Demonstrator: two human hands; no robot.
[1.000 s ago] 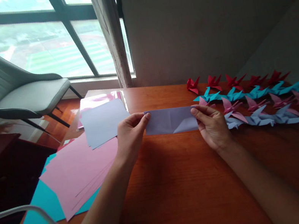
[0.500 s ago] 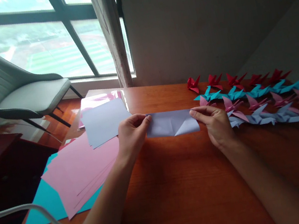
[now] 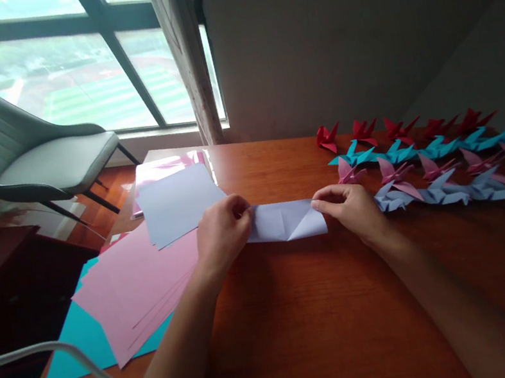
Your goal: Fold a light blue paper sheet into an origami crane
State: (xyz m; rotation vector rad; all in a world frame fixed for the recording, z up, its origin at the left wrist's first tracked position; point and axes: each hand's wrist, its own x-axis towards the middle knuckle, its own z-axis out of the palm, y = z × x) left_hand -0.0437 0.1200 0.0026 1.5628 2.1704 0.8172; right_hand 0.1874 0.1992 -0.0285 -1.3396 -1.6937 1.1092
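A lavender paper strip (image 3: 282, 221), folded into a long rectangle with a creased corner, lies low over the wooden table (image 3: 315, 321). My left hand (image 3: 221, 233) pinches its left end with curled fingers. My right hand (image 3: 351, 209) pinches the upper right corner between thumb and forefinger.
Stacks of lavender sheets (image 3: 177, 203), pink sheets (image 3: 137, 287) and teal sheets (image 3: 78, 350) lie at the table's left. Rows of folded paper cranes (image 3: 428, 161) in red, teal, pink and lavender fill the right back. A grey chair (image 3: 33, 162) stands by the window.
Both hands have lowered the folded strip toward the table and brought it slightly nearer to me. The right hand's fingers have shifted to the strip's upper right corner.
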